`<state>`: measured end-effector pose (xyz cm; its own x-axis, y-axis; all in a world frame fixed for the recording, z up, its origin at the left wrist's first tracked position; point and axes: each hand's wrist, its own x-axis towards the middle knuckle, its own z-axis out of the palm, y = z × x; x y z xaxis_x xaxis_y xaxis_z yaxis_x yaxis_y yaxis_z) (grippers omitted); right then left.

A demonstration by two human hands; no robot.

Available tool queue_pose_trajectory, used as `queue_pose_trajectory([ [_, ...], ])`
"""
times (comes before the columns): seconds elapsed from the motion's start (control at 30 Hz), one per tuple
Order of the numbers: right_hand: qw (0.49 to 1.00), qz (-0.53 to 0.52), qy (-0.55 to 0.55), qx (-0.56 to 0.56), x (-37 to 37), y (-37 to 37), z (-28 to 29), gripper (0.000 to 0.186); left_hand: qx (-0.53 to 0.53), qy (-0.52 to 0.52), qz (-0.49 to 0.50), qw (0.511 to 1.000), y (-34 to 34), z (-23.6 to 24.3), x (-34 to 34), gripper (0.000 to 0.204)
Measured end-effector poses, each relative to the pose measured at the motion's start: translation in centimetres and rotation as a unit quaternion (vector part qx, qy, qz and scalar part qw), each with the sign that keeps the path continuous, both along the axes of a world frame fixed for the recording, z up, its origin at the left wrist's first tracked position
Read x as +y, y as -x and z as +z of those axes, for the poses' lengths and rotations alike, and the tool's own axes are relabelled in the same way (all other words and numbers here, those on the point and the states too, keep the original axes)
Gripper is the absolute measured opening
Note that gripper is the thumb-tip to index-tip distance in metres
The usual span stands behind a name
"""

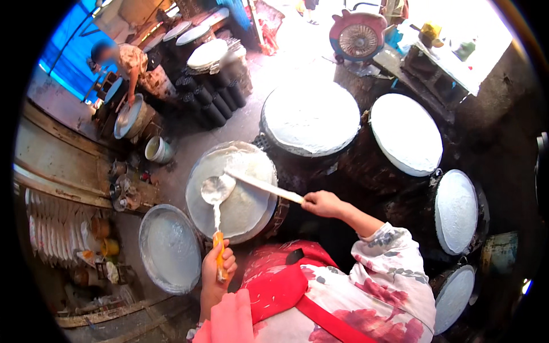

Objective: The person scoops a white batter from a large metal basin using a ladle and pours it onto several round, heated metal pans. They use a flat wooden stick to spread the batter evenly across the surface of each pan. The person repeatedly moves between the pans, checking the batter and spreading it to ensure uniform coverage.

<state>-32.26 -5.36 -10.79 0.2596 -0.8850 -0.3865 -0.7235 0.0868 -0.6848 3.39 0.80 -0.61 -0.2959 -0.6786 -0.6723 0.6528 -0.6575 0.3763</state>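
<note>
My left hand [219, 266] is closed around the orange handle of a metal ladle [216, 191], whose round head is smeared with white. In my right hand [323, 204] is a long pale stick [266, 186], its far end beside the ladle's head. Both tools are over a wide round vessel [271, 212] topped with thin, pale, overlapping round sheets [243, 214]. To its lower left stands a metal basin [150, 274] holding a milky white liquid. Whether the stick touches the ladle or the sheets, I cannot tell.
Several round white-topped stoves curve around to the right, including a large one [311, 117] ahead. A fan [358, 39] stands at the back. Dark cylinders [209, 103] are stacked at the far left. Beyond a bucket [158, 150], another person [140, 68] bends over a basin [127, 119].
</note>
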Motion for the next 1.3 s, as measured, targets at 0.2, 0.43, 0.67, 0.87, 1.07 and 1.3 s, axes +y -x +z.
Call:
queue_pose_trajectory([
  [0.2,0.998,-0.031,0.027,-0.056,-1.4,0.9,-0.8,0.037,-0.033,-0.008,-0.005,0.999,0.6,1.6,0.6,0.021],
  [0.43,0.997,0.041,-0.008,-0.067,-7.0,-2.0,-1.8,0.040,-0.065,-0.024,0.005,0.998,0.4,2.8,1.2,0.023],
  [0.67,0.996,0.008,-0.051,-0.072,1.8,2.9,0.8,0.035,-0.122,-0.013,-0.069,0.990,-1.4,4.0,3.4,0.021],
  [0.87,0.989,-0.119,-0.036,-0.085,2.9,1.3,-0.6,0.034,-0.144,-0.002,-0.095,0.985,-2.3,3.7,3.5,0.024],
  [1.07,0.981,-0.086,-0.109,-0.136,7.5,-1.6,0.1,0.034,-0.143,-0.004,-0.113,0.983,-3.8,3.0,4.0,0.024],
  [1.3,0.987,-0.139,0.021,-0.075,10.3,-6.6,-2.6,0.037,-0.143,0.006,-0.124,0.982,-4.7,2.7,4.9,0.025],
])
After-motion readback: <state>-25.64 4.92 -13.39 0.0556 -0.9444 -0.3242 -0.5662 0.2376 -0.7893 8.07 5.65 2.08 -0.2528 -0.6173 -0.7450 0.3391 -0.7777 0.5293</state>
